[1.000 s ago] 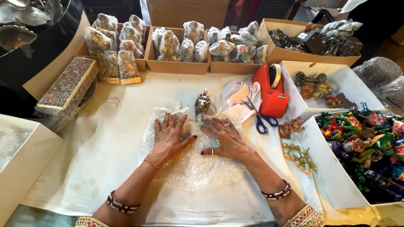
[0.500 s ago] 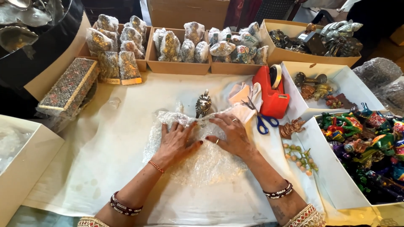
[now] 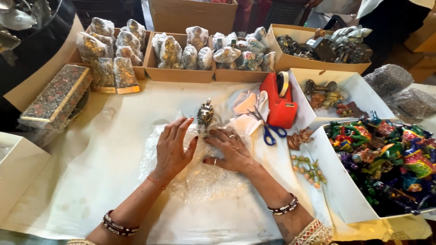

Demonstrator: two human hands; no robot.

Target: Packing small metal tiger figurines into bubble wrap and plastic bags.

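Note:
A sheet of clear bubble wrap [image 3: 200,181] lies on the white paper-covered table [image 3: 81,181]. My left hand [image 3: 173,149] rests flat on its upper part, fingers spread. My right hand [image 3: 230,149] lies flat beside it on the wrap, fingers pointing left. Just beyond both sets of fingertips stands a small dark metal figurine [image 3: 205,114], upright at the wrap's far edge. Neither hand grips anything.
Blue-handled scissors [image 3: 268,130] and a red tape dispenser [image 3: 279,100] lie to the right. Cardboard boxes of wrapped items [image 3: 181,50] line the back. White boxes hold metal figurines [image 3: 324,93] and colourful painted figures [image 3: 386,154]. A decorated box [image 3: 56,97] sits left; beads [image 3: 309,168] lie right.
Both hands slid forward over the bubble wrap toward the figurine and came closer together. The figurine has stayed in place.

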